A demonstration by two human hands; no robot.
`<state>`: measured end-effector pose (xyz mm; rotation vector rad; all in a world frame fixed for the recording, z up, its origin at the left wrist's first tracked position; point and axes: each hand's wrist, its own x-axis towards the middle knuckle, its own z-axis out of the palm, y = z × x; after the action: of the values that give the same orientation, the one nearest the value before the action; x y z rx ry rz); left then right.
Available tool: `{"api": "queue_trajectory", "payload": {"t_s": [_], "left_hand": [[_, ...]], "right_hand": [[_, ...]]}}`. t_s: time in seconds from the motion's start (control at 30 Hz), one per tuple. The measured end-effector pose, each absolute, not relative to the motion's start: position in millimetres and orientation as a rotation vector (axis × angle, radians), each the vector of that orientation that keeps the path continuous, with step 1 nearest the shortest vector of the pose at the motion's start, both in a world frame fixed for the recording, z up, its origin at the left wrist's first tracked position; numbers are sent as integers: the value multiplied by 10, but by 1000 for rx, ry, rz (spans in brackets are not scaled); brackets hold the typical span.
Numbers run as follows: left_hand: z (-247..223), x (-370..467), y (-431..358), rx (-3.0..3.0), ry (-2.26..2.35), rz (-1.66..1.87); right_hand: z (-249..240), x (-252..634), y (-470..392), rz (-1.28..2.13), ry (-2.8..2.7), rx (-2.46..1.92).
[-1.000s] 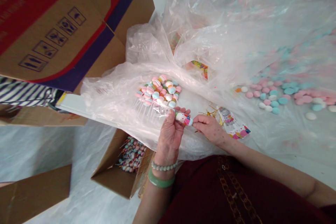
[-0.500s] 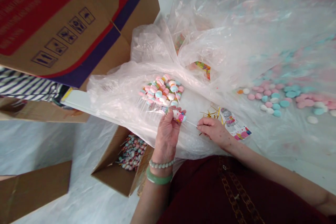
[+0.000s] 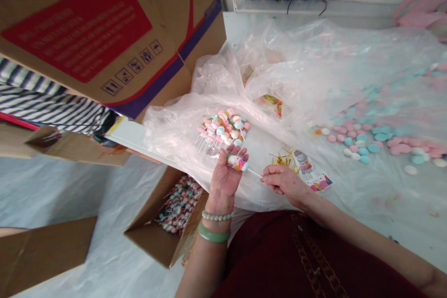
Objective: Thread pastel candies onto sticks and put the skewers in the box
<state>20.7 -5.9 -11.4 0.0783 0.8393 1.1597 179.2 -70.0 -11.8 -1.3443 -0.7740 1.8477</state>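
Observation:
My left hand (image 3: 225, 181) is palm up, fingers stretched out and thumb apart. A lollipop (image 3: 237, 162) in a small printed wrapper lies across its fingers. Pinched in my right hand (image 3: 282, 179) is the lollipop's white stick, pointing right. Just beyond my left hand is a pile of pink, white and blue lollipops (image 3: 226, 126), sticks toward me, on clear plastic sheeting (image 3: 265, 139). Gold twist ties (image 3: 281, 157) lie behind my right hand, beside printed wrappers (image 3: 320, 182) partly covered by my wrist.
Loose pastel candies (image 3: 365, 142) spread at the right, partly under plastic. A large carton (image 3: 164, 23) stands at the back left. Below the table edge, an open carton (image 3: 150, 237) holds many lollipops. Someone's striped sleeve (image 3: 45, 102) shows at far left.
My left thumb has lifted off the wrapped lollipop and its fingers have opened out. My right hand keeps its pinch on the stick. The view has tilted up, showing more shelf.

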Motion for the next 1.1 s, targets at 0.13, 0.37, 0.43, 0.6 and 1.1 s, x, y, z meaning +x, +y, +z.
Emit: {"api": "queue_trajectory", "payload": {"t_s": [0.13, 0.37, 0.43, 0.6, 1.1], "left_hand": [[-62, 263, -109, 72, 825, 1253], [26, 214, -202, 49, 807, 1189], [17, 146, -188, 53, 843, 1214], [-16, -4, -89, 55, 882, 1299], [-100, 200, -108, 195, 878, 1220]], "right_hand": [[-108, 1676, -699, 1813, -752, -1346], [-92, 1653, -747, 1930, -654, -1219], [-89, 1706, -762, 2053, -575, -1128], [-114, 1763, -743, 2144, -506, -1096], [-236, 1695, -667, 1737, -849, -1418]]}}
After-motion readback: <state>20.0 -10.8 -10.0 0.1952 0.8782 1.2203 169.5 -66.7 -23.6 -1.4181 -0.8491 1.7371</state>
